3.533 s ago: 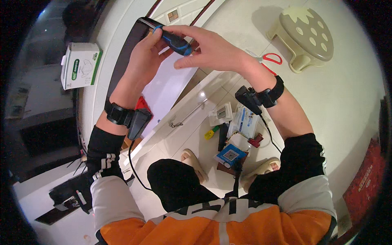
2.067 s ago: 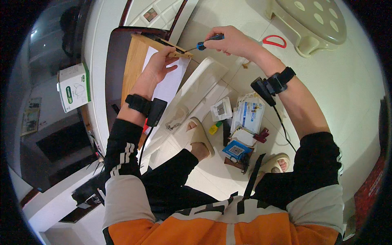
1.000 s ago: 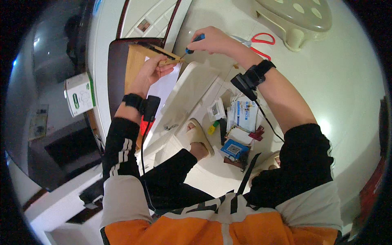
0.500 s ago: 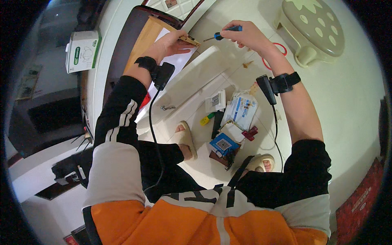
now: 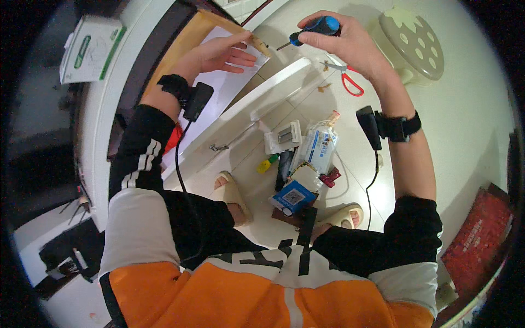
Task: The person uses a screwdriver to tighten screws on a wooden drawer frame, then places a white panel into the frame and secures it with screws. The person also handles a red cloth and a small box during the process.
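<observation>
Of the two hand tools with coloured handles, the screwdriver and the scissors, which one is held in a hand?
The screwdriver with the blue and black handle: the right hand grips it. The red-handled scissors lie untouched on the floor.

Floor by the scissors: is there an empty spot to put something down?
Yes: bare tiles lie right of the red scissors, between the round stool and the right hand. It is crowded lower down, around the packets and slippers.

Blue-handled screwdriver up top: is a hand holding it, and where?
Yes. The right hand grips the blue-and-black-handled screwdriver by its handle, shaft pointing left. The left hand presses the pale wooden board.
</observation>
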